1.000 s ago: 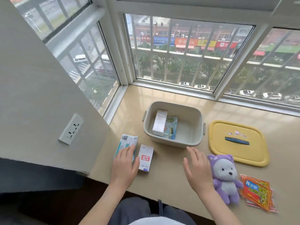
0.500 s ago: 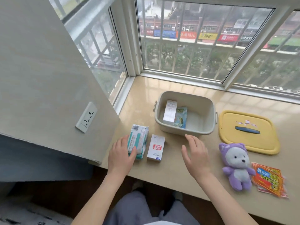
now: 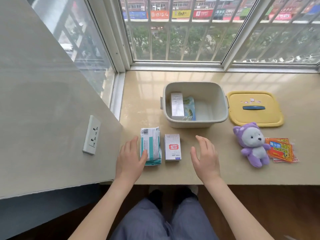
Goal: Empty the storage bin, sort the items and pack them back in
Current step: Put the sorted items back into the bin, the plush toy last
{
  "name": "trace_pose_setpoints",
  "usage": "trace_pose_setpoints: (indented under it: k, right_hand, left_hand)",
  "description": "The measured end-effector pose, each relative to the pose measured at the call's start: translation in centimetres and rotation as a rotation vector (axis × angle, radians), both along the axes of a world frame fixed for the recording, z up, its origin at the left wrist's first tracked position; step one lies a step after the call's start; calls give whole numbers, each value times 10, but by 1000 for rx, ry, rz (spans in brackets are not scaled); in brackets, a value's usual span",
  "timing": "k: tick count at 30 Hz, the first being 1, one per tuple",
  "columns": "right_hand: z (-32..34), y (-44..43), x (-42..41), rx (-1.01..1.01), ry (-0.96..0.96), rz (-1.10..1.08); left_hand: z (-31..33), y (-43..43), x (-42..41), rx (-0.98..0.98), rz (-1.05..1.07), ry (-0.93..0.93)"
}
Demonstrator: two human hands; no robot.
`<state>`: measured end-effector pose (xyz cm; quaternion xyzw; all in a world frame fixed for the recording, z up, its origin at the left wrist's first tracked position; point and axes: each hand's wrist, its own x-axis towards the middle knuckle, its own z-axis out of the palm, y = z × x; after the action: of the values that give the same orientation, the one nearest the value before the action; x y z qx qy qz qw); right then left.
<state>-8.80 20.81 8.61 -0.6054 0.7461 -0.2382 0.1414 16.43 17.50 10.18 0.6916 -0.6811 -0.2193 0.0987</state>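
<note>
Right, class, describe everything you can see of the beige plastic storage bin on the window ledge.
The beige plastic storage bin is a rounded rectangular tub, upright and open, with a grey clip on its left and right sides. It stands on the beige stone ledge below the window. Inside, at its left, rest a white carton and a blue-green printed packet; the rest of its floor is bare. Its yellow lid lies close beside it, to the right.
</note>
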Motion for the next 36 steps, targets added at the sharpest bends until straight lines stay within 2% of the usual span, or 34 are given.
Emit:
trace_pose_setpoints:
  k: [4, 8, 17, 21, 29, 33, 36]
  right_hand:
    - [-15, -6, 9, 33, -24, -32]
    - [-49, -20, 17, 107, -50, -59]
    - [-174, -58, 50, 380, -44, -114]
    - [-209, -64, 59, 511, -51, -137]
    - [-219, -68, 64, 565, -8, -167]
    - [-216, -70, 60, 641, 31, -166]
    - [-215, -71, 60, 658, 58, -180]
  left_hand:
    - [-16, -10, 0, 35, 14, 58]
    - [-47, -27, -12, 94, 118, 153]
    - [-170, -63, -26, 253, 335, 165]
    - [-202, -60, -26, 311, 383, 215]
    - [-221, -62, -22, 331, 394, 300]
    - [-223, -63, -18, 441, 476, 423]
    - [-222, -65, -15, 478, 495, 438]
